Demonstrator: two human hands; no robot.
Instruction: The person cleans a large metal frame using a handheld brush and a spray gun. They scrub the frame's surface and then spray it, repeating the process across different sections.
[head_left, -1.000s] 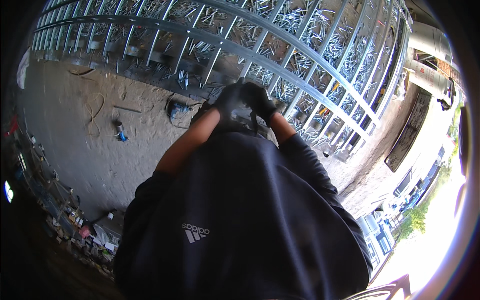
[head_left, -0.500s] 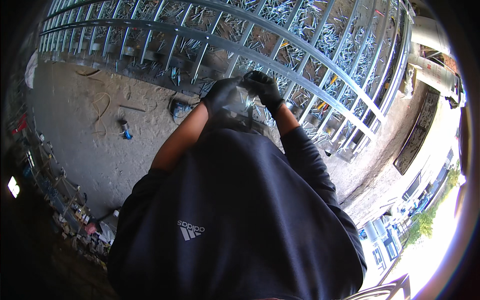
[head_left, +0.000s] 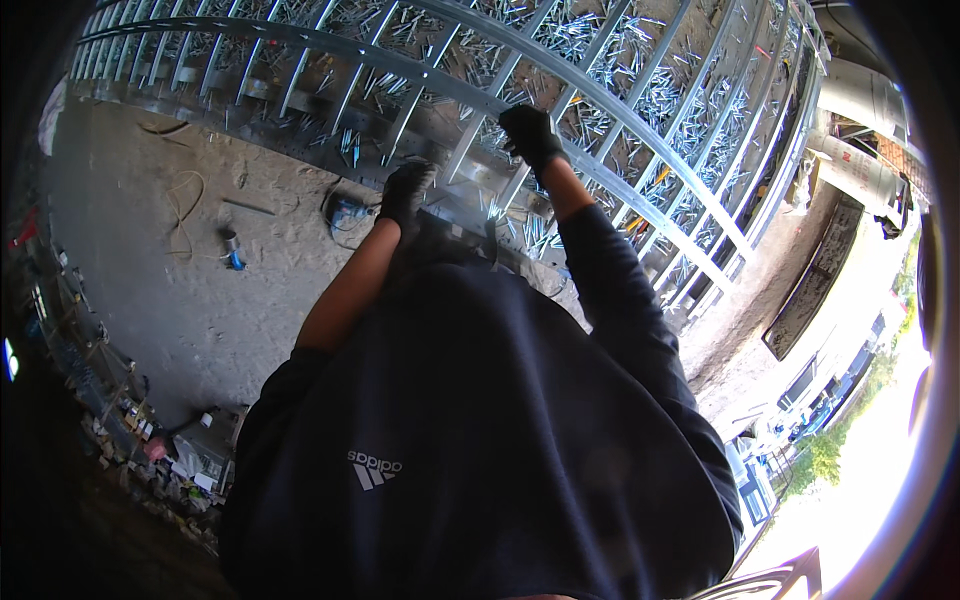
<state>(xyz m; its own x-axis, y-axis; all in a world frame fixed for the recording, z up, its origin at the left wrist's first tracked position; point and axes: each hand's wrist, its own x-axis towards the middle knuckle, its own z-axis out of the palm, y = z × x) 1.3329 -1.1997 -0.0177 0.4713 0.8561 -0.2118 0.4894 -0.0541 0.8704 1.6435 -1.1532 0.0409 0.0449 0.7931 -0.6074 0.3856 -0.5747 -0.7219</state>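
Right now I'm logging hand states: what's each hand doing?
Left hand: fingers curled; holding cannot be told.
Right hand: fingers bent; whether it grips the metal rail cannot be told.

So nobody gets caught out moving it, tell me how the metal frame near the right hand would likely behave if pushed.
The metal frame would probably stay stiff, since many bars cross its long rails. It is likely heavy and awkward, given how far it spans. Its shiny surface may feel slick.
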